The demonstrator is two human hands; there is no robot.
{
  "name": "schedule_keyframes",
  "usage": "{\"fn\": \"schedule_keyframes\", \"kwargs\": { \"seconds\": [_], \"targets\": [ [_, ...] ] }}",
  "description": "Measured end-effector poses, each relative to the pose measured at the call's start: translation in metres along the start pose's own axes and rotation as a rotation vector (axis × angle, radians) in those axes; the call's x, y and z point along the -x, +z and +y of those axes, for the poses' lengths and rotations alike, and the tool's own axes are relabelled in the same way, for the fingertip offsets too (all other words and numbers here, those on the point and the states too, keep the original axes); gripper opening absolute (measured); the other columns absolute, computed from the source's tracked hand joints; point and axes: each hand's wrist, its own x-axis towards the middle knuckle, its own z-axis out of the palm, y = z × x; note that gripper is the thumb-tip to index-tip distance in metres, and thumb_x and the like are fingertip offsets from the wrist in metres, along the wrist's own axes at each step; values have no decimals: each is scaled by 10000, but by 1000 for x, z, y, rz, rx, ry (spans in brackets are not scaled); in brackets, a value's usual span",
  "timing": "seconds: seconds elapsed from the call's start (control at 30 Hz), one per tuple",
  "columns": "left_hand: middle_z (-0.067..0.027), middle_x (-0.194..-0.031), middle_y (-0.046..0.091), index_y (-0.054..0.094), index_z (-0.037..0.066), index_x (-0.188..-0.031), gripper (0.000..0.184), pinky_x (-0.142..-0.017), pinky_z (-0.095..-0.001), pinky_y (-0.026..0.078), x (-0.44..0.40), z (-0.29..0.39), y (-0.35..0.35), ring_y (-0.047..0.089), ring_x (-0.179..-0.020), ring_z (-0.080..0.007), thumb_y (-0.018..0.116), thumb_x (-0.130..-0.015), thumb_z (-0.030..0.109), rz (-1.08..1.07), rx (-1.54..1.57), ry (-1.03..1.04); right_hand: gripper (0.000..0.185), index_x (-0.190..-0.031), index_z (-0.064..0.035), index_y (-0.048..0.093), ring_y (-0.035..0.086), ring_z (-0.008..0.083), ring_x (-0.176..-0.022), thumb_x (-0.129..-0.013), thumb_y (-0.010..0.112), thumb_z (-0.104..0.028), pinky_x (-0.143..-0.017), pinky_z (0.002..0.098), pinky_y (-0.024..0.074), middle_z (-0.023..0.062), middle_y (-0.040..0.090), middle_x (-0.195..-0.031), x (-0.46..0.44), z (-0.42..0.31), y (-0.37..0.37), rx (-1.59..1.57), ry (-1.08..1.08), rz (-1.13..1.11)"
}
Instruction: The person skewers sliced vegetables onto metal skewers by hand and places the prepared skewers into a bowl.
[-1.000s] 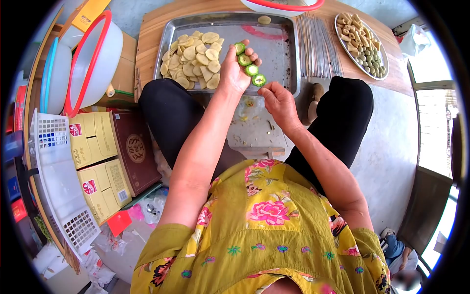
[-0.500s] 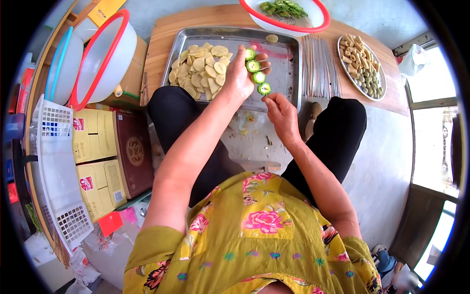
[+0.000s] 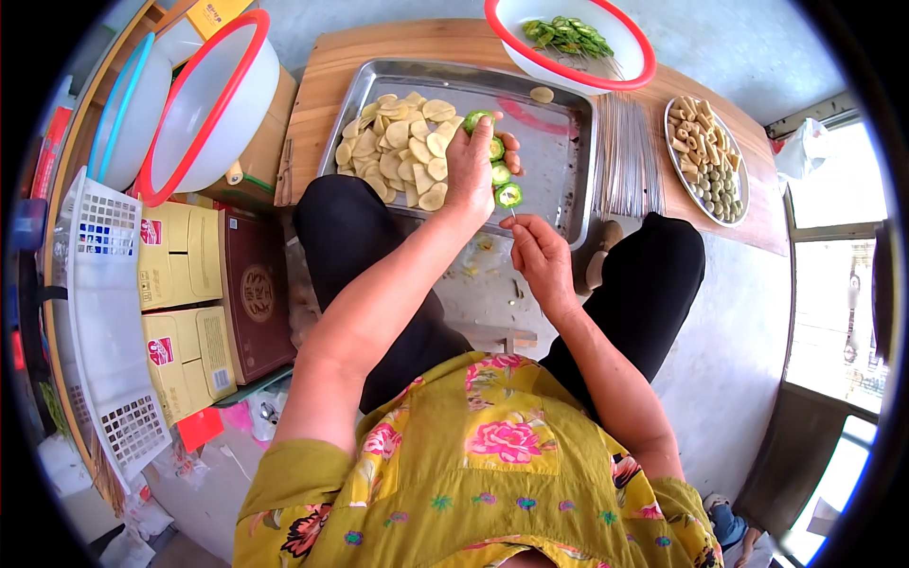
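Observation:
My left hand is closed around a short row of ring-like green vegetable slices, light in the middle; part of the row is hidden by the fingers. Below the lowest slice, my right hand pinches a thin skewer that runs up to the slices. Both hands are at the near edge of a metal tray. Pale round slices, like potato, lie heaped in the tray's left part, and a single slice lies near its far edge.
Right of the tray lies a bundle of metal skewers. Beyond it an oval plate holds beige rolls and small balls. A red-rimmed bowl with green skewered vegetables stands behind. Boxes and a white basket are at left.
The view has shifted slightly, so the tray and bowl sit lower in it. My left hand has turned and covers more of the slices; my right hand still pinches below them.

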Motion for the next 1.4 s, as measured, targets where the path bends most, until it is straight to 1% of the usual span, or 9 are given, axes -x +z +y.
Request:
{"fn": "schedule_keyframes", "kwargs": {
  "seconds": [0.17,0.27,0.63,0.73,1.0,1.1,1.2,1.3,1.4],
  "targets": [
    [-75,-726,566,495,61,-1096,247,-537,-343,490,4,7,6,510,-537,-149,464,-986,280,48,-30,52,155,-967,-23,628,384,45,-505,-949,500,-106,-474,225,335,-26,421,-551,-4,-3,5,74,-35,22],
    [-73,-719,560,489,58,-1092,244,-538,-339,490,4,10,6,505,-534,-146,455,-988,276,60,-27,77,178,-1007,-26,619,337,31,-509,-976,474,-125,-470,202,284,-53,395,-550,-7,-2,6,95,-65,-4],
    [-68,-719,557,483,55,-1084,263,-529,-316,480,1,11,4,492,-521,-131,455,-988,298,40,-28,136,156,-981,-16,623,350,30,-531,-966,494,-101,-475,204,291,-58,401,-596,-12,-1,12,-114,-25,-33],
    [-69,-719,556,481,54,-1083,257,-524,-309,478,6,8,6,489,-520,-131,450,-990,291,20,-18,91,155,-979,-14,618,343,30,-533,-968,489,-97,-476,204,286,-59,396,-596,-14,-10,13,-82,-27,-13],
    [-76,-745,566,486,57,-1110,276,-533,-314,487,8,16,7,509,-538,-133,464,-984,301,41,-36,138,168,-995,-17,622,357,29,-532,-973,485,-111,-479,198,287,-52,416,-592,-23,-8,15,-144,-29,-63],
    [-98,-801,589,487,63,-1150,326,-564,-319,496,8,21,4,531,-569,-149,437,-990,342,22,-46,90,163,-1006,-24,621,367,28,-528,-971,493,-118,-480,197,293,-48,424,-583,-22,-11,16,-145,6,-71],
    [-146,-934,621,483,80,-1196,421,-638,-348,508,-4,34,-7,585,-674,-205,376,-991,432,-30,64,93,175,-1035,-37,609,359,26,-516,-979,487,-149,-471,190,288,-47,431,-577,-14,-8,16,-77,21,-93],
    [-162,-985,620,442,88,-1219,450,-696,-382,509,-11,36,-6,609,-740,-241,449,-964,458,-37,146,58,184,-1050,-37,600,359,28,-512,-982,484,-163,-467,191,290,-46,436,-576,-14,-9,16,-35,-11,-105],
    [-138,-919,615,428,95,-1222,463,-672,-388,499,-1,28,0,583,-697,-211,501,-943,457,-34,104,-77,163,-1031,-20,603,381,36,-521,-969,502,-132,-480,206,311,-40,439,-574,-16,-11,15,-37,-31,-67]
  ]
}}
